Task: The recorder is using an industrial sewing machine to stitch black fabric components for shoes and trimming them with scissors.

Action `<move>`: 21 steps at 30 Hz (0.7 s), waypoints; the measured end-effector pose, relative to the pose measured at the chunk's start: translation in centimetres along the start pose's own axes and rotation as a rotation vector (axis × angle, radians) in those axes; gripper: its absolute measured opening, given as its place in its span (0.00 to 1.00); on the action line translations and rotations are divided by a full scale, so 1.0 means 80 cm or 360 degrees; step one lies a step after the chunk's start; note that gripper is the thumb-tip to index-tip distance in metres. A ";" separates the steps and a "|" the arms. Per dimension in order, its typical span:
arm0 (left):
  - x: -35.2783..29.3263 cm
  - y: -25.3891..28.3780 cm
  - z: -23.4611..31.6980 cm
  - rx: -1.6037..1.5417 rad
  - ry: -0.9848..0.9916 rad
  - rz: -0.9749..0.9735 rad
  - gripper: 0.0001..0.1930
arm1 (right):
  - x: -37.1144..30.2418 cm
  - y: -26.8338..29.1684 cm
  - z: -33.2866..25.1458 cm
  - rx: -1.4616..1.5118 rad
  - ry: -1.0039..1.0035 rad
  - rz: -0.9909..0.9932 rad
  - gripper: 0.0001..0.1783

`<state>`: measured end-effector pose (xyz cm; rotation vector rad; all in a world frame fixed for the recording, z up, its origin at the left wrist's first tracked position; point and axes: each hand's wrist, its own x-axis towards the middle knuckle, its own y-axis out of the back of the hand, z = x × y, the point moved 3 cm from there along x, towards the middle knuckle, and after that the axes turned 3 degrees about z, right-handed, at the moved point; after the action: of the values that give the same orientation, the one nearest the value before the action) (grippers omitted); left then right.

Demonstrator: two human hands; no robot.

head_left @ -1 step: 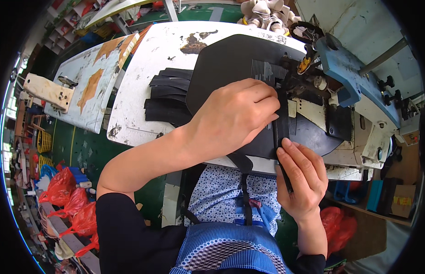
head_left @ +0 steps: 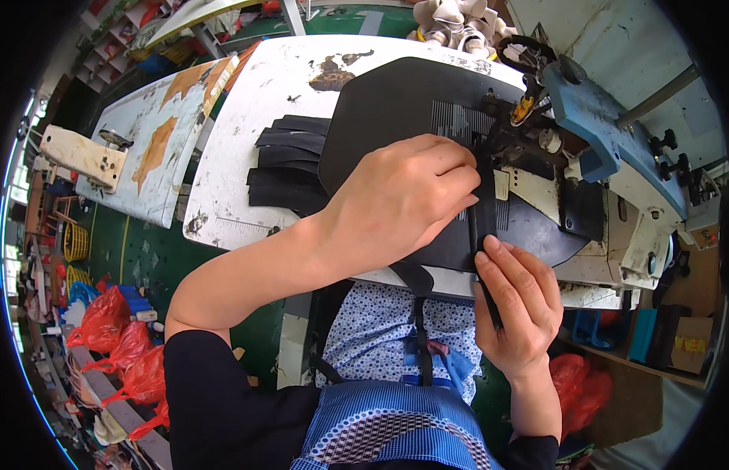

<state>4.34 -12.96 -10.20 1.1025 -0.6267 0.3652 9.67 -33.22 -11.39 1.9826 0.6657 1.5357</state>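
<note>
A long black strip [head_left: 485,207], which looks like leather or a similar material, runs from the machine's working head toward me. My left hand [head_left: 415,192] is closed at the strip's far part, with its fingers bent and the tips partly hidden beside the machine head. Nearer to me, my right hand [head_left: 521,301] grips the strip's near part between thumb and fingers, and the end hangs below the table edge. Under the strip lies a black plate [head_left: 380,102] with a ridged metal patch [head_left: 458,117]. The blue and cream machine [head_left: 588,117] stands at the right.
Several black strips [head_left: 290,160] lie on the white table [head_left: 247,102] left of the plate. Another black strap end [head_left: 414,278] sticks out at the front edge. Pale parts [head_left: 454,23] are piled behind. Red plastic bags [head_left: 129,352] sit at lower left.
</note>
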 end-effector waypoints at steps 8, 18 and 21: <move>-0.001 0.001 0.000 0.0010 0.0061 -0.0057 0.12 | 0.000 0.003 0.003 0.0023 0.0019 -0.0078 0.22; -0.003 -0.001 0.000 0.0008 0.0056 -0.0031 0.14 | 0.006 0.000 0.011 0.0056 0.0084 -0.0085 0.24; -0.002 0.000 0.002 0.0012 0.0058 -0.0040 0.15 | 0.011 -0.002 0.016 0.0073 0.0107 -0.0072 0.23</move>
<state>4.15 -13.05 -10.24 1.1074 -0.5790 0.3656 11.06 -32.65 -11.17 1.9428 0.7745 1.5793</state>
